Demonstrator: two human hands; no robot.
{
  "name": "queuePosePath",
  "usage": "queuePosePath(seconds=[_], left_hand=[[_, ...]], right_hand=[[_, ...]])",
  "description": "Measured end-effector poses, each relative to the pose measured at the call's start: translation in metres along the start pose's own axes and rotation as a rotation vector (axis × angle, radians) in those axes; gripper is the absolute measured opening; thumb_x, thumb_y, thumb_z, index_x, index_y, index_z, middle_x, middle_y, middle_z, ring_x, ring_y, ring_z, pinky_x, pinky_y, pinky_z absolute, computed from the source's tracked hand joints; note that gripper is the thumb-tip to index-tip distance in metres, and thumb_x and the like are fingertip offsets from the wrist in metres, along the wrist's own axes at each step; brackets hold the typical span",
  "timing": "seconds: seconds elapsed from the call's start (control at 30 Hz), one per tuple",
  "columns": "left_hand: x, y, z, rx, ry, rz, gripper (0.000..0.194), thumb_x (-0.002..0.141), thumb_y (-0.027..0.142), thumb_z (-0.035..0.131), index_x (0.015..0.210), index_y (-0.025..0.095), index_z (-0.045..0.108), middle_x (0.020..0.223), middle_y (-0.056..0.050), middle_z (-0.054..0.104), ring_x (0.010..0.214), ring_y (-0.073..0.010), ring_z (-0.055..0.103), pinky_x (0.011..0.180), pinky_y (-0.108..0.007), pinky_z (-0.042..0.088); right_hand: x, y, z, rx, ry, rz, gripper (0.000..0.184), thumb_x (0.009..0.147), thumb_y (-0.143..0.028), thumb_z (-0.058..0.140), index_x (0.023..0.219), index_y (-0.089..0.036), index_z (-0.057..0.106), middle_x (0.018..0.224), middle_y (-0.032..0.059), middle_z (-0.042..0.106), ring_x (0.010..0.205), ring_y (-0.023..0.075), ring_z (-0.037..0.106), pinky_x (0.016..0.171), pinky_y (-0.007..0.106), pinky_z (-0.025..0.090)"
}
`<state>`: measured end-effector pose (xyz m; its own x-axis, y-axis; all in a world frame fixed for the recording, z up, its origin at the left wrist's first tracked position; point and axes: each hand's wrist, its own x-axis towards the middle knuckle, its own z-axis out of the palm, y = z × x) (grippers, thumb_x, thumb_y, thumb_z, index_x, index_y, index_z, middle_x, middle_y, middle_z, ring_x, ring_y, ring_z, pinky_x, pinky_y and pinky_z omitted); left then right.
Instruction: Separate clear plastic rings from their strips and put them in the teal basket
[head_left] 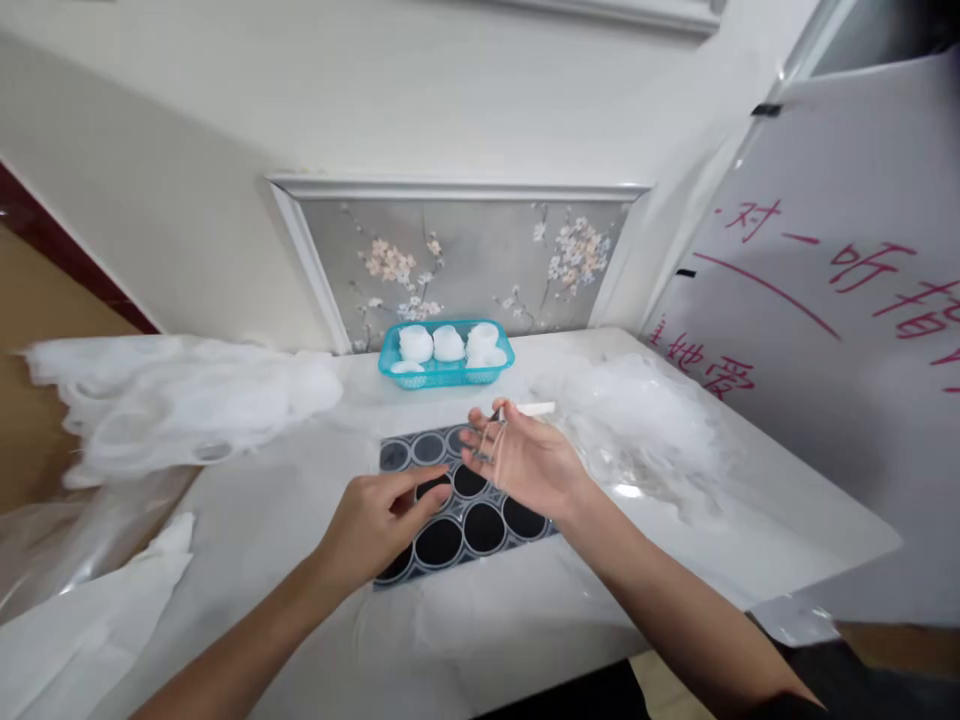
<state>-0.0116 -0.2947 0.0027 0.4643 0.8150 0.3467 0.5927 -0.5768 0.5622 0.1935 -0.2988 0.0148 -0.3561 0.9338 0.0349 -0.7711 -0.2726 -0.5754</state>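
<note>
My right hand (536, 465) is turned palm up above the dark sheet. Its thumb and forefinger pinch a slim tool with a white handle (538, 408) and a dark end; the exact kind is unclear. Something clear and shiny, like a bit of film (487, 442), lies across the fingers of this hand. My left hand (386, 515) hovers over the left part of the sheet, thumb and forefinger apart, with nothing visible between them. Beneath both hands lies the sheet (484, 527), printed with rows of black circles with pale rims, partly covered by the fingers.
Behind the sheet stands a turquoise basket (446, 378) holding several white round pieces (448, 343). White netlike material (202, 400) is heaped at the left, clear crumpled film (645, 420) at the right. A whiteboard (840, 300) with red writing leans on the right.
</note>
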Motion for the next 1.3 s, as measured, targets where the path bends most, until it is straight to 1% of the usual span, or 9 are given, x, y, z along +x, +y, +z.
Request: queuePosePath(seconds=[0.13, 0.3, 0.5, 0.7, 0.87, 0.97, 1.1, 1.17, 1.3], left_hand=[[0.03, 0.056, -0.021, 0.047, 0.055, -0.105, 0.037, 0.082, 0.052, 0.056, 0.102, 0.022, 0.067, 0.054, 0.005, 0.056, 0.045, -0.01, 0.045, 0.044, -0.022, 0.034], [0.045, 0.081, -0.028, 0.03, 0.071, -0.152, 0.039, 0.083, 0.048, 0.052, 0.059, 0.018, 0.057, 0.05, 0.003, 0.052, 0.045, -0.0104, 0.044, 0.042, -0.022, 0.028], [0.056, 0.061, -0.029, -0.054, 0.069, -0.136, 0.019, 0.079, 0.033, 0.054, 0.079, 0.02, 0.067, 0.065, 0.002, 0.062, 0.057, -0.0121, 0.051, 0.052, -0.023, 0.035], [0.092, 0.001, -0.027, 0.042, 0.012, -0.342, 0.02, 0.07, 0.036, 0.058, 0.068, 0.019, 0.069, 0.058, -0.001, 0.062, 0.059, -0.016, 0.057, 0.055, -0.025, 0.036], [0.098, -0.029, -0.042, 0.091, 0.162, -0.424, 0.023, 0.068, 0.036, 0.058, 0.071, 0.018, 0.071, 0.073, -0.006, 0.069, 0.073, -0.0219, 0.061, 0.062, -0.028, 0.038], [0.091, -0.032, -0.058, 0.041, 0.223, -0.422, 0.028, 0.07, 0.04, 0.059, 0.079, 0.017, 0.072, 0.079, -0.005, 0.069, 0.074, -0.0195, 0.06, 0.063, -0.026, 0.039], [0.08, -0.021, -0.074, -0.18, 0.216, -0.361, 0.028, 0.067, 0.044, 0.066, 0.072, 0.016, 0.071, 0.058, 0.002, 0.059, 0.053, -0.0107, 0.046, 0.052, -0.023, 0.033], [0.074, -0.011, -0.077, -0.267, 0.213, -0.341, 0.028, 0.067, 0.043, 0.068, 0.07, 0.015, 0.069, 0.049, 0.005, 0.047, 0.047, -0.0077, 0.035, 0.047, -0.022, 0.027], [0.066, 0.011, -0.079, -0.373, 0.121, -0.247, 0.028, 0.071, 0.042, 0.066, 0.066, 0.014, 0.065, 0.047, 0.007, 0.037, 0.046, -0.0062, 0.026, 0.045, -0.022, 0.022]], right_hand=[[-0.001, -0.007, 0.051, -0.202, -0.063, -0.088, 0.012, 0.08, -0.034, 0.069, 0.087, -0.023, 0.071, 0.113, 0.0022, 0.064, 0.098, 0.0168, 0.059, 0.087, 0.03, 0.048], [-0.003, -0.009, 0.073, -0.218, -0.063, -0.148, 0.014, 0.079, -0.035, 0.07, 0.086, -0.023, 0.072, 0.115, 0.0021, 0.063, 0.093, 0.0147, 0.059, 0.082, 0.027, 0.047], [0.014, -0.004, 0.052, -0.299, -0.064, -0.11, 0.014, 0.074, -0.029, 0.075, 0.082, -0.019, 0.072, 0.093, 0.0032, 0.067, 0.082, 0.0118, 0.059, 0.074, 0.022, 0.048], [0.056, 0.009, 0.016, 0.086, 0.19, 0.118, 0.013, 0.084, -0.031, 0.065, 0.092, -0.022, 0.06, 0.095, 0.0041, 0.065, 0.085, 0.0146, 0.065, 0.08, 0.029, 0.052], [0.07, 0.013, -0.006, -0.124, 0.146, 0.172, 0.014, 0.085, -0.027, 0.063, 0.095, -0.017, 0.059, 0.099, 0.0072, 0.067, 0.088, 0.0177, 0.068, 0.079, 0.03, 0.052], [0.074, 0.014, -0.015, -0.274, 0.196, 0.297, 0.014, 0.084, -0.024, 0.063, 0.095, -0.016, 0.061, 0.087, 0.0042, 0.068, 0.075, 0.0148, 0.067, 0.064, 0.025, 0.05], [0.071, 0.02, -0.008, -0.166, 0.213, 0.334, 0.014, 0.083, -0.028, 0.064, 0.09, -0.017, 0.06, 0.086, 0.0011, 0.067, 0.069, 0.0118, 0.063, 0.056, 0.021, 0.044], [0.064, 0.021, 0.005, -0.114, 0.168, 0.294, 0.016, 0.082, -0.028, 0.067, 0.092, -0.017, 0.062, 0.086, 0.0012, 0.067, 0.072, 0.0115, 0.062, 0.059, 0.022, 0.044], [0.042, 0.015, 0.031, -0.242, 0.112, 0.044, 0.024, 0.079, -0.032, 0.071, 0.099, -0.02, 0.069, 0.092, 0.0031, 0.069, 0.078, 0.0115, 0.06, 0.063, 0.021, 0.041]])
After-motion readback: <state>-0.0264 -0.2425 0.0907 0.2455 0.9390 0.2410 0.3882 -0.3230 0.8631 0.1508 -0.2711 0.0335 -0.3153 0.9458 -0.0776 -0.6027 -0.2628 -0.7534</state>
